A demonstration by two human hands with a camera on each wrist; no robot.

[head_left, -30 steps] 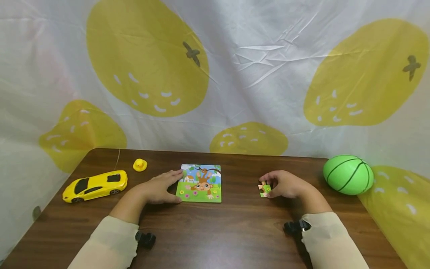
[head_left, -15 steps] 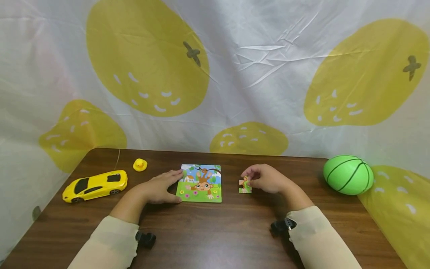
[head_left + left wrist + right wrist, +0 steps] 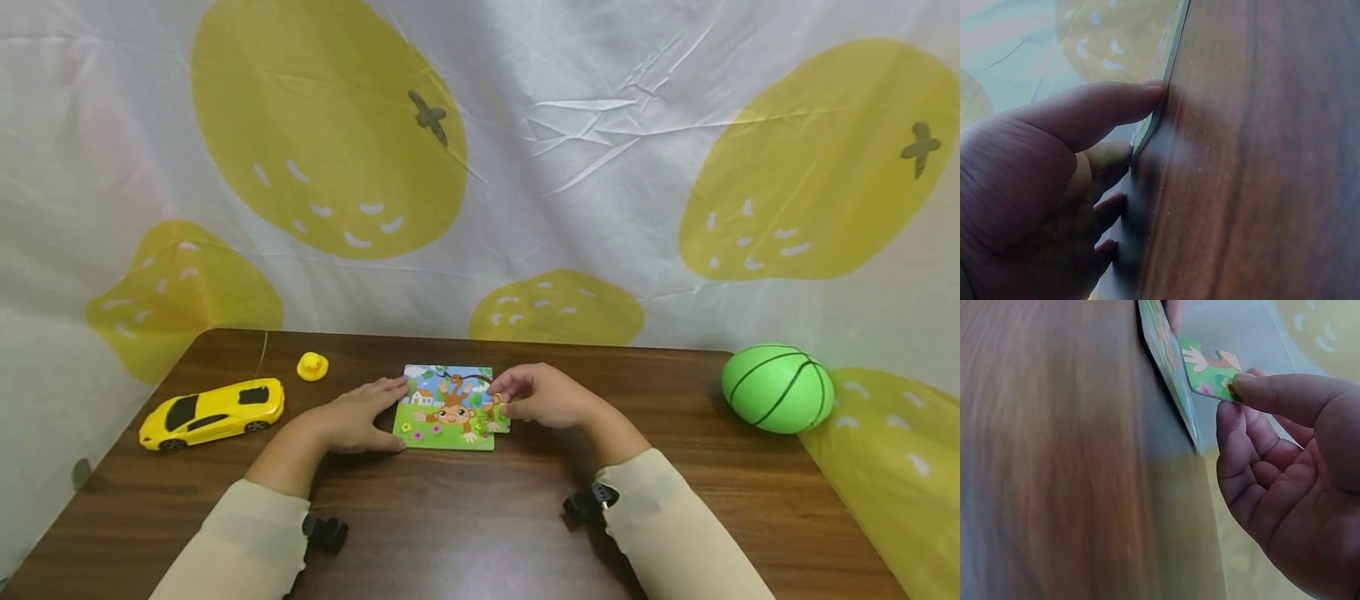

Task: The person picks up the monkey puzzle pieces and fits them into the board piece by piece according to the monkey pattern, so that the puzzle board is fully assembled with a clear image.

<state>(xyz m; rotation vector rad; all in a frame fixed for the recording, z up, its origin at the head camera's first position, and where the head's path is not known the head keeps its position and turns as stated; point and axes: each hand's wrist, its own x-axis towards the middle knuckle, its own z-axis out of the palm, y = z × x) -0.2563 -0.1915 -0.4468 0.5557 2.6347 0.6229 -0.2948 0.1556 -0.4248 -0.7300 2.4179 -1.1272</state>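
A square picture board (image 3: 438, 429) with a cartoon monkey on a green meadow lies flat on the table. My left hand (image 3: 354, 423) rests at its left side, thumb and fingers touching the edge; in the left wrist view the thumb (image 3: 1107, 106) is stretched out against that edge. Between thumb and fingers my right hand (image 3: 551, 396) pinches a jigsaw piece (image 3: 1207, 372) printed with a pale monkey hand and flowers. In the head view this piece overlaps the board's right edge; the right wrist view shows it tilted above the board. My fingers hide part of it.
On the brown wooden table (image 3: 450, 525), a yellow toy car (image 3: 213, 414) and a small yellow rubber duck (image 3: 312, 367) stand at the left. A green ball (image 3: 778, 388) sits at the right edge. A lemon-print curtain (image 3: 517, 192) hangs behind.
My right hand has moved left with the jigsaw piece, from well right of the board to over its right edge. The left hand and the board have stayed in place.
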